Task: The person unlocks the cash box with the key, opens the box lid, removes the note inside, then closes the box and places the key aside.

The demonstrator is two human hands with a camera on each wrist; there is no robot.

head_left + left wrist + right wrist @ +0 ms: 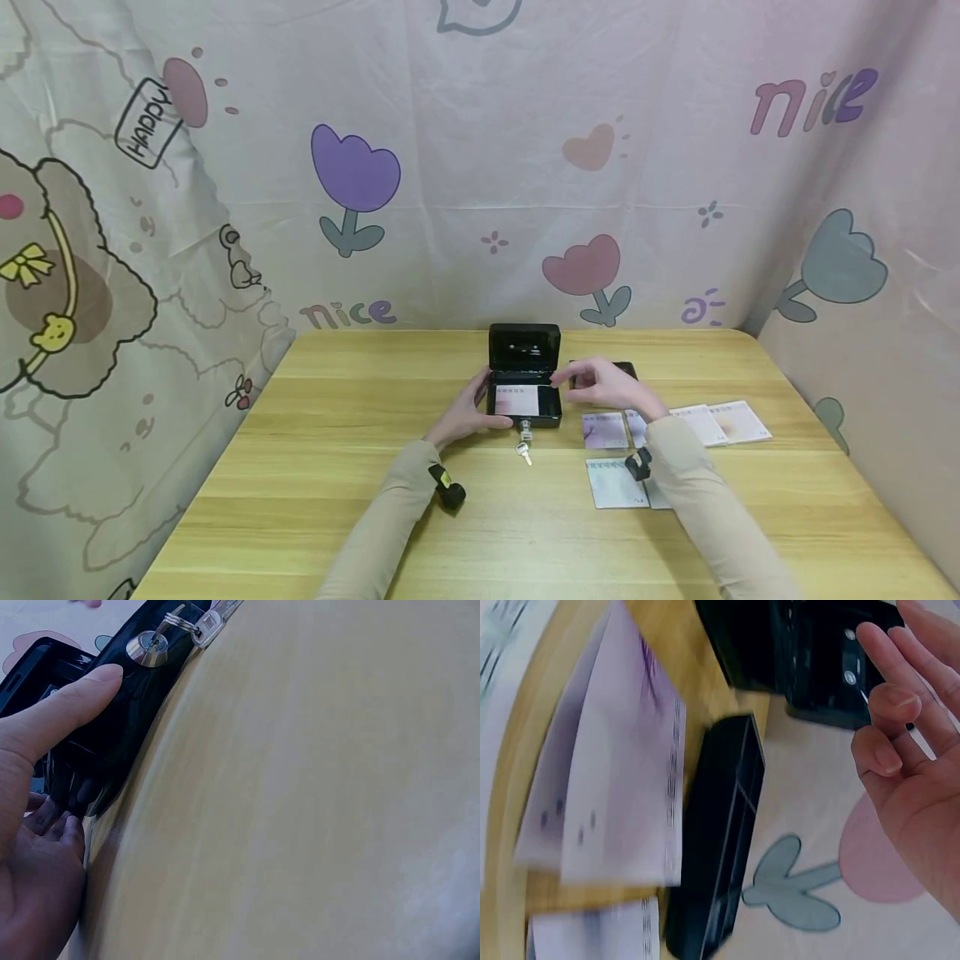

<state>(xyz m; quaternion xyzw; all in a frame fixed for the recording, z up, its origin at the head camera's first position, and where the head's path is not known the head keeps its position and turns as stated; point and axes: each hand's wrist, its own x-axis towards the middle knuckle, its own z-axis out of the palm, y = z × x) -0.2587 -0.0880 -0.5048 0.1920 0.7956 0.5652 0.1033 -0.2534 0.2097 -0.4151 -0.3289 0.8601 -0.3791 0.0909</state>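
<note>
A small black cash box point(551, 403) stands on the table with its lid point(524, 347) raised. Inside lies a pale, pinkish slip like a banknote point(517, 401). Keys point(524, 452) hang from the lock point(148, 649) on its front. My left hand point(459, 417) grips the box's left side, thumb over the front edge and fingers along the side. Just right of the box is my right hand point(611, 386), with nothing held; in the right wrist view its fingers point(900, 671) are loosely bent, near the lid.
Behind my right hand sits a black tray point(716, 840). Banknote-like slips lie to the right: purple ones point(604, 432), pale ones point(739, 422) and greenish ones point(617, 484), partly hidden by my right arm. A printed curtain point(480, 250) hangs along the table's back edge.
</note>
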